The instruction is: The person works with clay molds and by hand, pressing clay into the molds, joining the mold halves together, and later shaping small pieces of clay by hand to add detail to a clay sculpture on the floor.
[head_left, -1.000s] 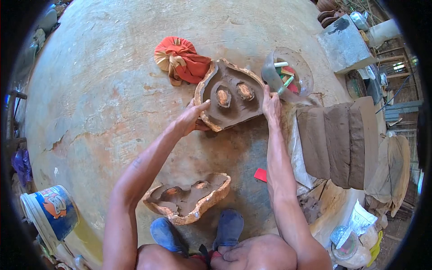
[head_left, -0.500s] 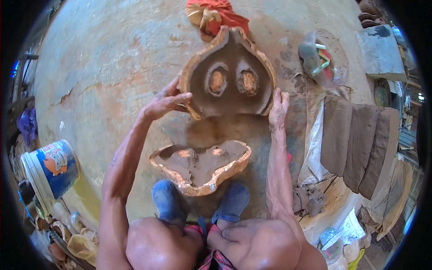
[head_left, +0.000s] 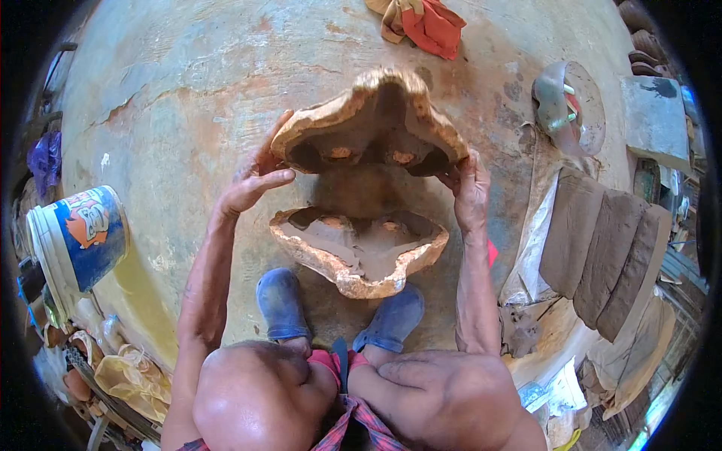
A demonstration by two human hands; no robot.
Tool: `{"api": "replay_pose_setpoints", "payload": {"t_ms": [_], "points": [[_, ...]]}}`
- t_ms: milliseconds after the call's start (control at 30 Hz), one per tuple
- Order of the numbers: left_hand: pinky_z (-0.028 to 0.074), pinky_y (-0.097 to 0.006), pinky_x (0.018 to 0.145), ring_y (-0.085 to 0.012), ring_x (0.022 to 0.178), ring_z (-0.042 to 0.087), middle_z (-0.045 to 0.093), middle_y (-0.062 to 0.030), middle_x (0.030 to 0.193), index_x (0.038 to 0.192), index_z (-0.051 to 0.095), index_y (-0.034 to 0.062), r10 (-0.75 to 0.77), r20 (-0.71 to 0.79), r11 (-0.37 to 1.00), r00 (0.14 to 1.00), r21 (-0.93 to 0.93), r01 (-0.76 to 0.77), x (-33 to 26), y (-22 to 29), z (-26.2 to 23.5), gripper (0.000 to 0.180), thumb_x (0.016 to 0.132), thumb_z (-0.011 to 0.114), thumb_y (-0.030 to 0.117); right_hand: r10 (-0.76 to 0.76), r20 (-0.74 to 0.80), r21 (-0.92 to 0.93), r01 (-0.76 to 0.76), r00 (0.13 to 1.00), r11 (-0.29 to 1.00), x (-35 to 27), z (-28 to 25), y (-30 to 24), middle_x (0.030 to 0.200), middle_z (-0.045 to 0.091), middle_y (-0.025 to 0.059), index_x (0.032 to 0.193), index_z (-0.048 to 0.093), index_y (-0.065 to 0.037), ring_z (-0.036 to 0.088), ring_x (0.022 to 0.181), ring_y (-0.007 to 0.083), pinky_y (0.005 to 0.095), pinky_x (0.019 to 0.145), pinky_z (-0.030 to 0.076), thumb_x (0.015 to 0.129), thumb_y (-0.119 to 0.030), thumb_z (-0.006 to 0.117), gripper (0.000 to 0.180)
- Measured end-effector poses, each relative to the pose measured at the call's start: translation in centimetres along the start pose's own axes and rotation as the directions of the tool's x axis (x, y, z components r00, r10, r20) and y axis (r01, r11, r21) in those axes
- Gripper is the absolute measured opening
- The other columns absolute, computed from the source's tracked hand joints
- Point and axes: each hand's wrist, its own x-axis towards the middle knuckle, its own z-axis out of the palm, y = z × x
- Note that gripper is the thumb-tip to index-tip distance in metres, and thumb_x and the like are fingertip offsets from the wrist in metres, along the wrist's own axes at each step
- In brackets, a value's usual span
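I hold a clay-coated mould half (head_left: 372, 124) between both hands, tilted up on edge so its hollow side faces me. My left hand (head_left: 254, 177) grips its left rim. My right hand (head_left: 469, 192) grips its right rim. Directly below it, a second mould half (head_left: 359, 252) lies on the ground, hollow side up, filled with wet brown clay. The lifted half hangs just above the far edge of the lying one. My two blue shoes (head_left: 282, 304) stand right behind the lower half.
Slabs of brown clay (head_left: 602, 240) lie on sheeting at the right. A clear bowl with tools (head_left: 569, 105) sits at the upper right, a red and orange cloth (head_left: 421, 19) at the top, a white and blue bucket (head_left: 75, 240) at the left.
Both hands have carried the mould half from the far side toward me and tipped it up on edge above the lying half. The view has dropped closer.
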Motion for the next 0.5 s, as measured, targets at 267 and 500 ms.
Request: {"api": "replay_pose_setpoints", "payload": {"t_ms": [267,500], "points": [[0.016,-0.044,0.129,-0.0266,0.156,0.029,0.035,-0.0154,0.167,0.166,0.024,0.0019,0.105,-0.055,0.994,0.993,-0.008,-0.105,-1.5,-2.9,0.5,0.091,0.104,0.050,0.063,-0.027,0.153,0.131,0.007,0.988,0.991,-3.2,-0.1,1.2,0.147,0.061,0.0110,0.153,0.053,-0.002,0.059,0.133,0.0222,0.0383,0.116,0.045,0.110,-0.047,0.052,0.062],[0.017,-0.045,0.129,-0.0292,0.157,0.028,0.031,-0.0182,0.170,0.166,0.023,0.0003,0.085,-0.032,0.996,0.996,0.014,-0.085,-4.3,-3.2,1.2,0.089,0.104,0.053,0.057,-0.042,0.198,0.049,0.033,0.979,0.998,-6.1,0.3,0.9,0.152,0.057,0.0137,0.154,0.049,0.001,0.056,0.138,0.0256,0.0412,0.118,0.043,0.108,-0.051,0.053,0.070]]}}
